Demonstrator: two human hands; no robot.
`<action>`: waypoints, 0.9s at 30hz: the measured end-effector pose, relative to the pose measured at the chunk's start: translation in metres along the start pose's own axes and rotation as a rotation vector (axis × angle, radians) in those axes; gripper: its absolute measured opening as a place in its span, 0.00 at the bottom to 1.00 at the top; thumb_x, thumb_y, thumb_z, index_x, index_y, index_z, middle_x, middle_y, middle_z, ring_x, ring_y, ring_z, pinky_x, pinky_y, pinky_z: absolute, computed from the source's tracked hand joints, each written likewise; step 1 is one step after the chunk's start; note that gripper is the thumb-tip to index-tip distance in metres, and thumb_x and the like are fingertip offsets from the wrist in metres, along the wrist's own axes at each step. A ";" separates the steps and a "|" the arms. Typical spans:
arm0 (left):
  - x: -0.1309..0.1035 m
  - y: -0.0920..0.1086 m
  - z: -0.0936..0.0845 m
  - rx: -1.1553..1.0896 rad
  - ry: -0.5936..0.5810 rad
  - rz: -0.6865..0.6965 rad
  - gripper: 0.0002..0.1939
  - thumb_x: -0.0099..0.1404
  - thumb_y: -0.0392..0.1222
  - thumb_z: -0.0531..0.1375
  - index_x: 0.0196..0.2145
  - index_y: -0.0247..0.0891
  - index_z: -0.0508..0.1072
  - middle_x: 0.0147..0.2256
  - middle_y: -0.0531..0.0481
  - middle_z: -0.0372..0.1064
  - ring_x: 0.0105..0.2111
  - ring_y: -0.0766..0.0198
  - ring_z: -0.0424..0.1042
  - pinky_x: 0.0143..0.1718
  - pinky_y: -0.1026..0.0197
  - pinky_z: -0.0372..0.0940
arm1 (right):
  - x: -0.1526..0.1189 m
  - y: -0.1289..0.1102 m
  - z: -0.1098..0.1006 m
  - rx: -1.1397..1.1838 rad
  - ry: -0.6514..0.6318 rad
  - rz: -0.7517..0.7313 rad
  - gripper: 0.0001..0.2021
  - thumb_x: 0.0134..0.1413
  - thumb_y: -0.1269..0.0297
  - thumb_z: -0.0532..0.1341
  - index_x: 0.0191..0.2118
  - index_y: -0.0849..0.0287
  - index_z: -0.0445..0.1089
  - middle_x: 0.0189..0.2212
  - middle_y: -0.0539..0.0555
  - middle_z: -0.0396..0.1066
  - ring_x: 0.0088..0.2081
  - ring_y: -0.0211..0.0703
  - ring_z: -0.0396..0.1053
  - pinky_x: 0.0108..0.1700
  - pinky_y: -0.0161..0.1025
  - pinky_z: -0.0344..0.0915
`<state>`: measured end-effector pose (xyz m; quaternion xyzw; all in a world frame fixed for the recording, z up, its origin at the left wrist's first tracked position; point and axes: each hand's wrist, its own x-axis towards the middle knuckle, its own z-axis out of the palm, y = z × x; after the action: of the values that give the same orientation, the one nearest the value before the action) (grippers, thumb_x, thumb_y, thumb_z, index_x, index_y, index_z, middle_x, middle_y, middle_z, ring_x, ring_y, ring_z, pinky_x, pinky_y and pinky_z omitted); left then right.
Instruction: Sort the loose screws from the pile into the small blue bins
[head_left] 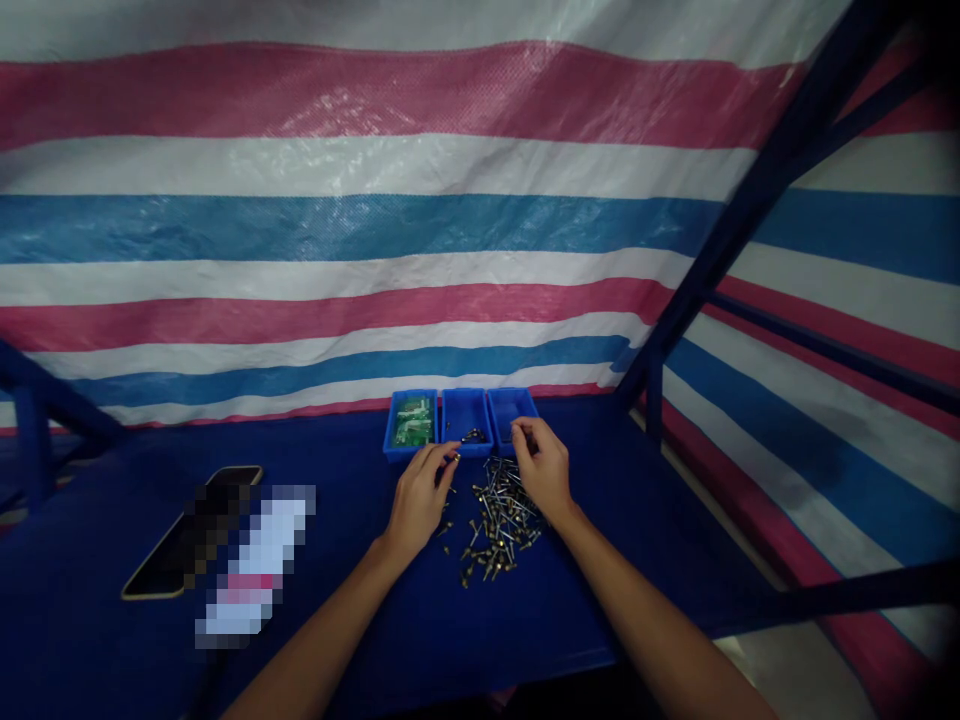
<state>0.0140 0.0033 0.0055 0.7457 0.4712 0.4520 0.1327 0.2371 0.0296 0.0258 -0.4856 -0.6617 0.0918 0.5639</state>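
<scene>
A pile of small metal screw-like parts point(502, 515) lies on the blue table between my forearms. My left hand point(421, 495) is at the pile's upper left, thumb and fingers pinched around a small metal part point(456, 456), just in front of the middle blue bin point(466, 408). Several dark small parts point(474, 436) rest in that bin. My right hand point(546, 470) is above the pile's right side, at the front edge of the right blue bin point(512, 402). Its fingers are curled together, and what they hold, if anything, is too small to make out.
The left blue bin point(412, 420) holds green and white items. A phone point(191, 530) and a pixelated, light-coloured object point(259, 565) lie on the blue table point(337, 480) at the left. Dark blue frame bars point(652, 375) and striped sheeting point(360, 225) surround the table.
</scene>
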 end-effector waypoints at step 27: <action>0.003 0.001 -0.002 -0.045 0.033 -0.001 0.11 0.78 0.43 0.56 0.48 0.43 0.78 0.44 0.48 0.73 0.40 0.60 0.75 0.43 0.59 0.70 | 0.000 0.002 0.001 0.008 0.002 -0.005 0.08 0.72 0.63 0.57 0.44 0.57 0.74 0.35 0.51 0.74 0.32 0.41 0.70 0.40 0.38 0.66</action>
<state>0.0133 0.0046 0.0090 0.7346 0.4636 0.4747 0.1420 0.2368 0.0308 0.0239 -0.4819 -0.6620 0.0925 0.5665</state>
